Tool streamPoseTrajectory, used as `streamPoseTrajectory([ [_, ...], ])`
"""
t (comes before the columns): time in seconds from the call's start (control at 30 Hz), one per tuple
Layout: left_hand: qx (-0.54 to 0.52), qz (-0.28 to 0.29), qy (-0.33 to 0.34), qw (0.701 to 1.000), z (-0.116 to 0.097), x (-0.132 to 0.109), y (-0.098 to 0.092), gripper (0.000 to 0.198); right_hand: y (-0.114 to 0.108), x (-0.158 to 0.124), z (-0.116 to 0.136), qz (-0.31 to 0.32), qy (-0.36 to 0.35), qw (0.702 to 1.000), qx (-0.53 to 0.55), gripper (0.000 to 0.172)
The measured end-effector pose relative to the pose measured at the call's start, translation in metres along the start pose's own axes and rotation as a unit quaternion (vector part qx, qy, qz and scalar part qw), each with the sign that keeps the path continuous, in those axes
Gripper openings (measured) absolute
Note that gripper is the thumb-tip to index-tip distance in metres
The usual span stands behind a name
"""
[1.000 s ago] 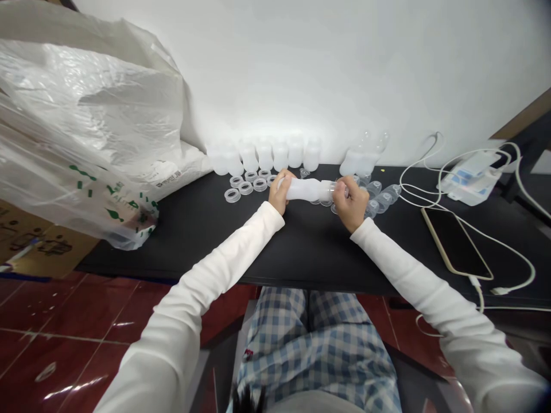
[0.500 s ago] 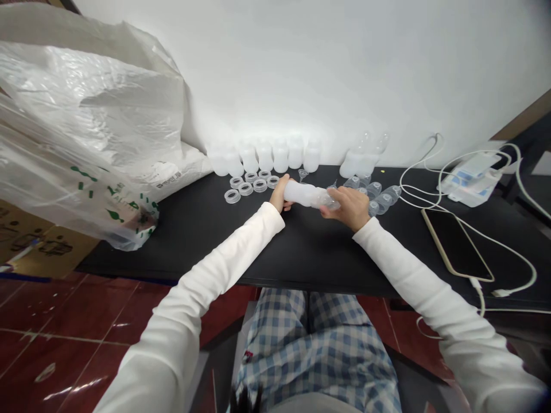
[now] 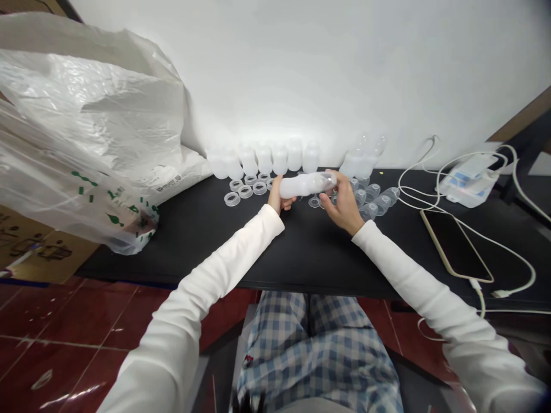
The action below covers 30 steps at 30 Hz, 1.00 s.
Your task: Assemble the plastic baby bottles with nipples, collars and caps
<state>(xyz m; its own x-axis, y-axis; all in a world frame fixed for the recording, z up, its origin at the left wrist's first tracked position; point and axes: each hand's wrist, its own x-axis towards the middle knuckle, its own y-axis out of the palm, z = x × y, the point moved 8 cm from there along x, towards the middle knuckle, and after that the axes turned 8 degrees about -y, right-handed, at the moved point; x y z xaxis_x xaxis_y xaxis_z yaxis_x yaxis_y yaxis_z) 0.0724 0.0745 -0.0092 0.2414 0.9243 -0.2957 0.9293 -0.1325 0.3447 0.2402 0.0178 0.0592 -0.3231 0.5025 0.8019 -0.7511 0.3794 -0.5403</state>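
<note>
A white baby bottle with a clear domed cap lies tilted sideways above the table, cap end to the right. My left hand is closed around its base end. My right hand is at the cap end, fingers touching or just behind the dome and the thumb apart below it. Behind stands a row of white bottle bodies. Clear ring collars lie to the left of my left hand. Several clear domed caps lie beside my right hand, and a clear teat part lies under the bottle.
Two bottles with domed caps stand at the wall. To the right are a phone, white cables and a white-blue box. Large plastic bags and a cardboard box fill the left side. The black table's front edge is near my lap.
My right hand has loosened from the cap, its thumb moving off it. The bottle has shifted slightly up and left, uncovering the teat part beneath.
</note>
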Motion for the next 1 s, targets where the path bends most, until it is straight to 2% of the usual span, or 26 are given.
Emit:
streamPoseTrajectory([
  [0.13,0.124,-0.035,0.008,0.992,0.011,0.006,-0.001,0.059,-0.009,-0.005,-0.004,-0.079,0.04,0.996,-0.002,0.053],
  [0.2,0.204,-0.025,0.057,0.977,0.009,0.001,0.005,0.055,-0.014,-0.008,-0.004,-0.102,0.049,0.993,-0.015,0.049],
  [0.33,0.335,0.015,0.224,0.915,-0.005,-0.019,0.023,0.041,-0.019,-0.009,0.003,-0.096,0.012,0.994,-0.056,0.044],
  [0.43,0.413,-0.036,0.304,0.858,-0.016,-0.021,0.018,0.025,-0.017,-0.007,0.004,-0.059,-0.016,0.995,-0.078,0.04],
  [0.5,0.47,-0.079,0.319,0.82,-0.019,-0.015,0.01,0.021,-0.017,-0.005,0.004,-0.034,-0.034,0.994,-0.093,0.038],
  [0.6,0.539,-0.115,0.304,0.777,-0.015,-0.002,0.002,0.038,-0.018,0.0,0.005,-0.007,-0.063,0.992,-0.11,0.04],
  [0.7,0.598,-0.139,0.285,0.736,-0.009,0.005,0.004,0.047,-0.02,0.003,0.007,0.007,-0.087,0.99,-0.115,0.042],
  [0.77,0.621,-0.147,0.287,0.714,-0.008,0.005,0.01,0.043,-0.021,0.004,0.01,0.004,-0.099,0.989,-0.114,0.043],
  [0.87,0.622,-0.145,0.292,0.712,-0.008,0.005,0.016,0.032,-0.022,0.004,0.014,-0.008,-0.117,0.987,-0.11,0.041],
  [1.0,0.574,-0.117,0.315,0.747,-0.013,0.005,0.02,0.041,-0.02,0.004,0.013,-0.005,-0.115,0.986,-0.117,0.041],
])
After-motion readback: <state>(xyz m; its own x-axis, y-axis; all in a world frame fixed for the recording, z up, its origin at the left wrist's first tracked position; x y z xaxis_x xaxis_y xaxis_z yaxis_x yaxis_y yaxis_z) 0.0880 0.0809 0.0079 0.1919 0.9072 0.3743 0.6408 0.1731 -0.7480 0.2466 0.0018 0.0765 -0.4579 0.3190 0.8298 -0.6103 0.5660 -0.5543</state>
